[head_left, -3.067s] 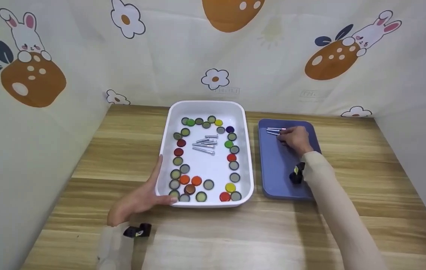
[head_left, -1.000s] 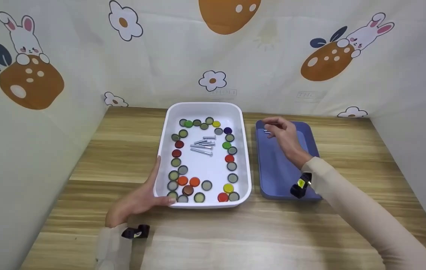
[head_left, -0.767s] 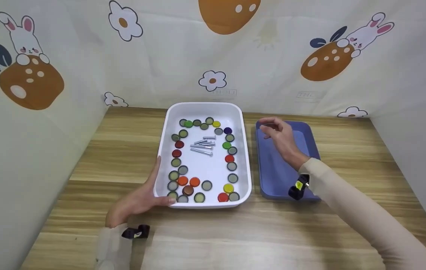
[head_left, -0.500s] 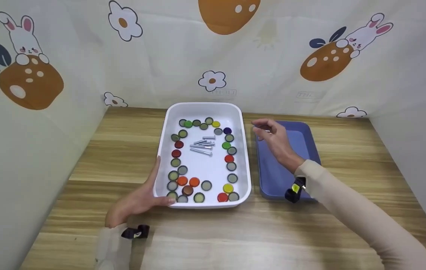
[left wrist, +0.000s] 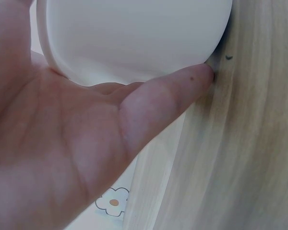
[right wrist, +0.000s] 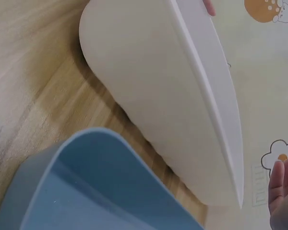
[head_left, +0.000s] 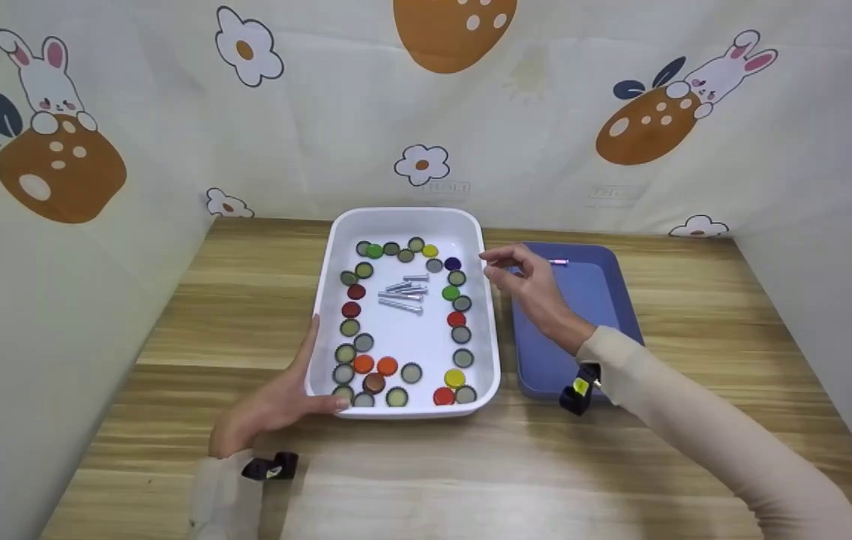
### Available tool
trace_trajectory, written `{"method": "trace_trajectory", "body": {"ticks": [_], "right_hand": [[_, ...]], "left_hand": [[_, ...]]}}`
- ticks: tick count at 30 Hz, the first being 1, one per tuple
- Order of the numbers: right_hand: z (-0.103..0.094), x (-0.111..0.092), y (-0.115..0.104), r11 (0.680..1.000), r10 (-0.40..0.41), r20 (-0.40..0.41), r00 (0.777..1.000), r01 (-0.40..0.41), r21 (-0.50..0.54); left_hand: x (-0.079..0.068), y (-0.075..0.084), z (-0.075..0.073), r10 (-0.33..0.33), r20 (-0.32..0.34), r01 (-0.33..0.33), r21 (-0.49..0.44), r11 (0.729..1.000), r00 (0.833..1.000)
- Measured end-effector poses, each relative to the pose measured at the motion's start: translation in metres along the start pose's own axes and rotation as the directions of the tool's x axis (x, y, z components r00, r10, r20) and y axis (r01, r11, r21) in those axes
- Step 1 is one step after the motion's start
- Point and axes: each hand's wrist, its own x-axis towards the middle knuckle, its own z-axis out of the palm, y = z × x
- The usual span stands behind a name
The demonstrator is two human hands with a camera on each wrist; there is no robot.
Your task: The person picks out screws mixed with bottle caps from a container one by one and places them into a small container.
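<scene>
A white tray (head_left: 486, 330) holds bottle caps (head_left: 374, 382) laid along its sides and several silver screws (head_left: 400, 294) grouped in the middle. My left hand (head_left: 283, 397) grips its near left corner, thumb over the rim; in the left wrist view, the same hand (left wrist: 86, 139) lies against the tray's outer wall (left wrist: 134, 38). My right hand (head_left: 535, 292) hovers between both trays, thumb and index fingertips at the white tray's right rim. Whether anything is between them is not visible. In the right wrist view, only that hand's fingers (right wrist: 281, 191) show at the right edge.
A blue tray (head_left: 576, 322) stands to the right, one screw (head_left: 559, 262) visible at its far end, partly behind the hand. Both trays rest on a wooden table (head_left: 411, 480). A patterned cloth (head_left: 336, 112) hangs behind and at the sides.
My right hand has lifted from the screws in the blue tray and moved left to the white tray's rim. The left hand has kept its hold on the white tray.
</scene>
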Motion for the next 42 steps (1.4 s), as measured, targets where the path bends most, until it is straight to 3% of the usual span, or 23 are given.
{"method": "trace_trajectory", "body": {"ticks": [19, 30, 39, 42], "right_hand": [[0.029, -0.006, -0.012, 0.999, -0.011, 0.174, 0.985, 0.016, -0.028], [0.042, -0.004, -0.016, 0.996, -0.036, 0.181, 0.983, 0.050, -0.072], [0.048, 0.002, -0.012, 0.991, 0.124, 0.200, 0.972, -0.113, -0.066], [0.052, 0.002, -0.011, 0.989, 0.140, 0.217, 0.966, -0.124, -0.085]], "left_hand": [[-0.001, 0.001, 0.000, -0.021, -0.005, 0.021, -0.004, 1.000, 1.000], [0.000, 0.000, 0.001, 0.000, -0.004, 0.000, 0.000, 1.000, 1.000], [-0.001, 0.000, 0.000, 0.000, -0.001, 0.000, -0.001, 1.000, 1.000], [0.000, 0.000, 0.000, -0.010, 0.000, 0.010, 0.004, 1.000, 1.000]]}}
